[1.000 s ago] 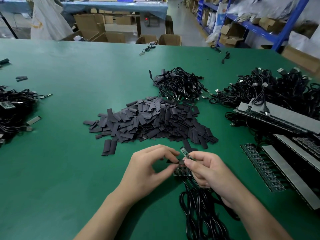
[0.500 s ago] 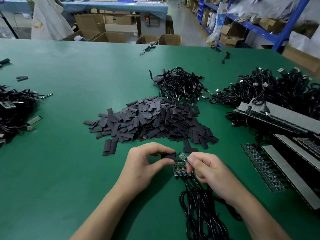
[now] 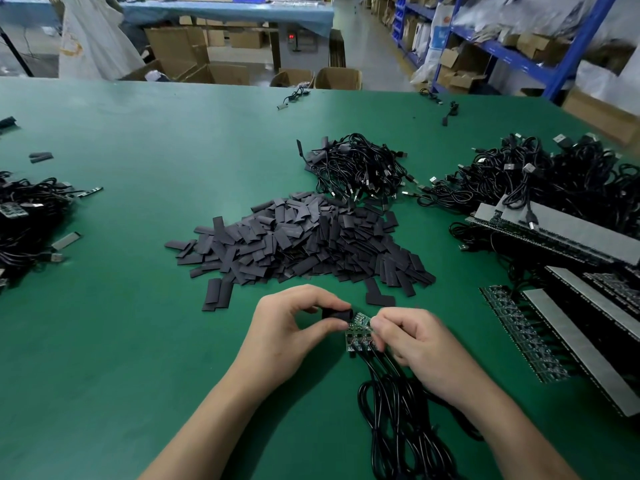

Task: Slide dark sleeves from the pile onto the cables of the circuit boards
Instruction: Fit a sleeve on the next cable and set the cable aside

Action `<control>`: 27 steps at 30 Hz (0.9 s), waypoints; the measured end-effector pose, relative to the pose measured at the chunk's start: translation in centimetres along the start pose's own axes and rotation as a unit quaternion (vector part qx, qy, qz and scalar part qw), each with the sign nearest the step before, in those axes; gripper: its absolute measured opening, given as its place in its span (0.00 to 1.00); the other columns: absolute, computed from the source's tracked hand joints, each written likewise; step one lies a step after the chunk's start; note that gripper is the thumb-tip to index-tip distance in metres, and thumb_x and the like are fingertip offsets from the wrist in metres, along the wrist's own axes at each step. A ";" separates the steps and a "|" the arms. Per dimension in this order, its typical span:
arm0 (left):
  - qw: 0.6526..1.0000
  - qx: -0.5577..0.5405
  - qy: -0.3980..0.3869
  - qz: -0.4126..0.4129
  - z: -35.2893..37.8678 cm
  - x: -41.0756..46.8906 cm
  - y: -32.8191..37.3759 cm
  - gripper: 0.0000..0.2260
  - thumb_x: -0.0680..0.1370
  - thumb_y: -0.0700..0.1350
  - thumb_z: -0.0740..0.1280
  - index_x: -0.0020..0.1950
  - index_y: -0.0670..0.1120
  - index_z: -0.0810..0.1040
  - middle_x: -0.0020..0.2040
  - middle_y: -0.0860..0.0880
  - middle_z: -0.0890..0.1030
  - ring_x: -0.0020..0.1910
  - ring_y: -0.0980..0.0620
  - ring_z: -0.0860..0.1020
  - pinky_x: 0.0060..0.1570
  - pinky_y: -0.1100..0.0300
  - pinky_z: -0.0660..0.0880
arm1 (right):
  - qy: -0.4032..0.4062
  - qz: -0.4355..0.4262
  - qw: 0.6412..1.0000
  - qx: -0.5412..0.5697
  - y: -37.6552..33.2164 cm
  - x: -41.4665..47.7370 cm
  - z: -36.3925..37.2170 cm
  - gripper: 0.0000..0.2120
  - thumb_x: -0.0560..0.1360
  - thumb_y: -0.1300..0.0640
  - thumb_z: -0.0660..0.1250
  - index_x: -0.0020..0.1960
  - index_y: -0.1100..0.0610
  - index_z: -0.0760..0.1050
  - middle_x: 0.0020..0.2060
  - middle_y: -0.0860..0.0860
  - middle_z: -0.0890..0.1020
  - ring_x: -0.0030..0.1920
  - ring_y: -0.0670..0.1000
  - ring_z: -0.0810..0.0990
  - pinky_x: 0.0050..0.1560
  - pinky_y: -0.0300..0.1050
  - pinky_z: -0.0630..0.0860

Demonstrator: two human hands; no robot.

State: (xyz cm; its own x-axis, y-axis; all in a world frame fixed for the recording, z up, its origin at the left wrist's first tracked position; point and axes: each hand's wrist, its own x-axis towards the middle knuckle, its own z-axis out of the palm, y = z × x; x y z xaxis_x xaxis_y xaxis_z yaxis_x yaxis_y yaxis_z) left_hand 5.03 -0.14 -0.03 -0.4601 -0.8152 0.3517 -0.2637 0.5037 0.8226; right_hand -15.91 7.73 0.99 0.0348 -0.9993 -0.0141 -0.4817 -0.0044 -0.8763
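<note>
A pile of flat dark sleeves lies mid-table on the green mat. Just in front of it, my left hand pinches one dark sleeve between thumb and fingers, its open end facing right. My right hand holds a small bunch of green circuit boards; one board's tip touches the sleeve's mouth. Black cables run from the boards toward me in loops.
Coiled cable heaps lie behind the pile and at far right. Long strips of joined boards and grey panels fill the right side. More cables with boards sit at the left edge. Loose sleeves lie left of my hands.
My hands have moved slightly away from me. The sleeve in my left hand has been squeezed open and turned toward the board tip held by my right hand.
</note>
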 end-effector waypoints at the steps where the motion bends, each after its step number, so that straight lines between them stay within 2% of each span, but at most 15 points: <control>1: 1.000 0.003 0.000 0.002 0.0 0.0 0.0 0.09 0.71 0.43 0.80 0.50 0.51 0.88 0.48 0.61 0.85 0.50 0.58 0.83 0.52 0.68 0.74 | -0.001 0.000 1.000 0.001 0.0 0.0 0.0 0.21 0.76 0.36 0.59 0.36 0.51 0.74 0.26 0.46 0.61 0.27 0.44 0.60 0.33 0.45 0.58; 6: 1.000 0.015 -0.002 0.008 0.0 -0.1 0.2 0.09 0.71 0.44 0.80 0.50 0.51 0.88 0.48 0.61 0.85 0.50 0.58 0.83 0.52 0.68 0.74 | 0.002 0.003 1.000 0.015 0.0 0.0 0.0 0.22 0.76 0.36 0.59 0.36 0.52 0.74 0.26 0.46 0.62 0.27 0.44 0.61 0.33 0.43 0.59; 10: 1.000 0.020 -0.008 0.017 0.0 -0.1 0.2 0.08 0.72 0.45 0.79 0.50 0.50 0.88 0.47 0.60 0.85 0.50 0.59 0.83 0.55 0.65 0.77 | -0.001 -0.002 1.000 -0.009 -0.2 -0.1 0.0 0.21 0.77 0.37 0.59 0.36 0.52 0.74 0.25 0.45 0.62 0.26 0.44 0.60 0.31 0.41 0.58; 13: 0.999 0.034 -0.010 0.018 0.0 -0.1 0.1 0.07 0.73 0.46 0.79 0.50 0.51 0.87 0.48 0.60 0.85 0.50 0.59 0.83 0.55 0.63 0.77 | -0.003 -0.005 1.000 -0.021 -0.3 -0.2 0.0 0.20 0.80 0.41 0.61 0.36 0.53 0.73 0.24 0.45 0.63 0.27 0.44 0.61 0.31 0.41 0.58; 18: 0.999 0.048 -0.022 0.010 -0.1 -0.2 -0.2 0.07 0.74 0.47 0.79 0.51 0.56 0.87 0.48 0.61 0.85 0.51 0.56 0.82 0.48 0.60 0.76 | -0.007 -0.008 0.998 -0.061 -0.2 -0.3 0.1 0.19 0.84 0.50 0.64 0.35 0.53 0.72 0.24 0.45 0.63 0.27 0.44 0.61 0.31 0.41 0.58; 21: 0.998 0.042 -0.041 0.026 -0.3 -0.1 -0.3 0.07 0.74 0.48 0.78 0.51 0.55 0.87 0.49 0.61 0.84 0.53 0.56 0.82 0.54 0.63 0.75 | -0.008 -0.004 0.998 -0.064 -0.2 -0.3 0.2 0.19 0.84 0.50 0.64 0.35 0.54 0.72 0.25 0.45 0.64 0.28 0.44 0.62 0.32 0.44 0.58; 24: 0.997 0.048 -0.052 0.036 -0.5 -0.1 -0.4 0.07 0.74 0.47 0.78 0.52 0.54 0.87 0.50 0.59 0.84 0.54 0.55 0.82 0.56 0.56 0.78 | -0.004 0.002 0.998 -0.067 -0.1 -0.2 0.2 0.18 0.83 0.50 0.64 0.36 0.54 0.72 0.25 0.45 0.64 0.28 0.44 0.62 0.32 0.43 0.59; 27: 0.995 0.053 -0.061 0.049 -0.6 0.0 -0.3 0.07 0.75 0.47 0.77 0.52 0.53 0.88 0.50 0.59 0.83 0.53 0.55 0.82 0.55 0.54 0.78 | 0.000 0.002 0.998 -0.071 -0.1 -0.2 0.2 0.18 0.83 0.49 0.64 0.36 0.54 0.73 0.25 0.45 0.64 0.27 0.43 0.62 0.31 0.41 0.60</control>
State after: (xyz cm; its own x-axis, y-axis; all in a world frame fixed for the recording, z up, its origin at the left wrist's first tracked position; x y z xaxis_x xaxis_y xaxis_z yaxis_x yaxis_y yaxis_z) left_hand 5.66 -0.44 -0.03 -0.5864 -0.7229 0.3655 -0.2978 0.6119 0.7327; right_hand -15.66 7.96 0.96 0.0328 -0.9993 -0.0171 -0.6004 -0.0060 -0.7997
